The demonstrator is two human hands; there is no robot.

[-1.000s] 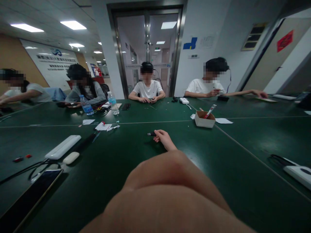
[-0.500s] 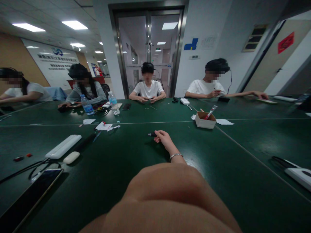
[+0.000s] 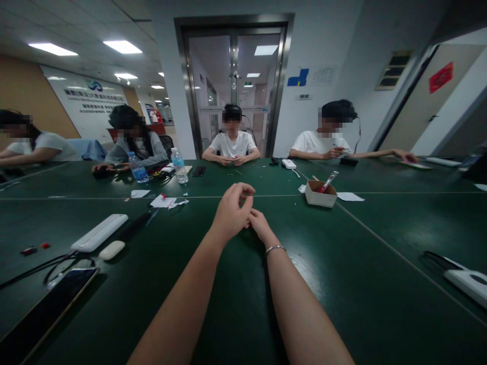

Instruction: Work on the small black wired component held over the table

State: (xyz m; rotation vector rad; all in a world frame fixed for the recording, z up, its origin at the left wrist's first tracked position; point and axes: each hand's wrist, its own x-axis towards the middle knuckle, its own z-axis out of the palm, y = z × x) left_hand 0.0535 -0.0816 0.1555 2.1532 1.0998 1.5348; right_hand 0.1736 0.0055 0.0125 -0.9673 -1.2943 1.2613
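Observation:
My left hand [image 3: 233, 212] is over the middle of the green table, with its fingers curved and a gap between them and the thumb. I see nothing in that gap. My right hand [image 3: 260, 224], with a silver bangle [image 3: 275, 248] at the wrist, is just beside and below it, its fingers closed. The left hand covers the right fingertips, so the small black stick with a metal end, which looks like a USB stick, is hidden now. The two hands touch or nearly touch.
To the left lie a phone [image 3: 49, 314], a white power bank [image 3: 99, 233] with a black cable, and a white oval case [image 3: 111, 250]. Paper scraps [image 3: 163, 201], water bottles [image 3: 179, 167] and an open box [image 3: 320, 195] stand farther off. Several people sit around the table [image 3: 365, 284].
My left arm has swung from close before the camera out to my right hand. The USB stick, visible in my right fingers before, is now covered. The view has tilted up slightly.

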